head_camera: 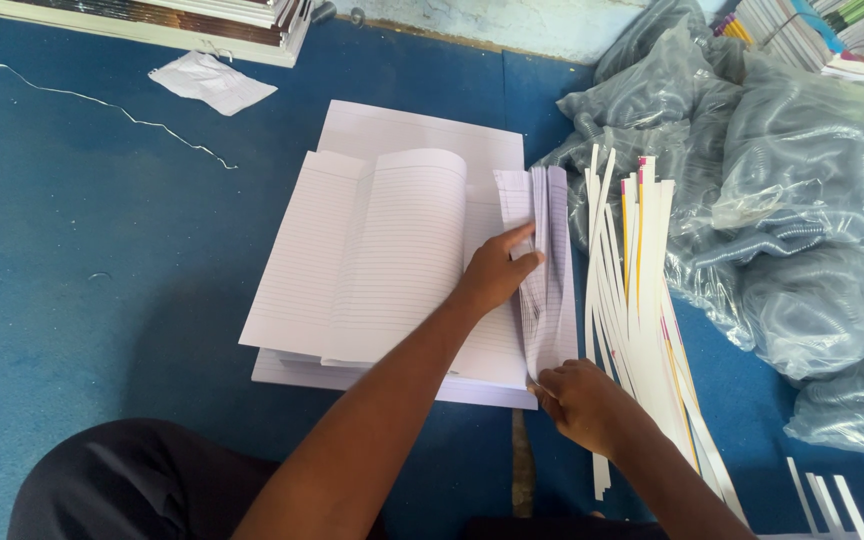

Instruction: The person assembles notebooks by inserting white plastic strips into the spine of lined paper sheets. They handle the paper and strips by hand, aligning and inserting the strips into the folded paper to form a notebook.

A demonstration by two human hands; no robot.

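Observation:
A stack of white ruled paper sheets [372, 260] lies on the blue floor in front of me, its upper sheets folded open like a book. My left hand [497, 272] presses into the fanned pages [544, 250] at the stack's right side, thumb up against them. My right hand [580, 400] pinches the lower corner of those lifted pages at the stack's near right edge.
A spread of long white paper strips [637, 300], some edged pink and yellow, lies just right of the stack. Grey plastic bags [782, 200] pile up at the right. Book stacks [182, 20] sit at the far left and far right, with a crumpled sheet [212, 80] nearby.

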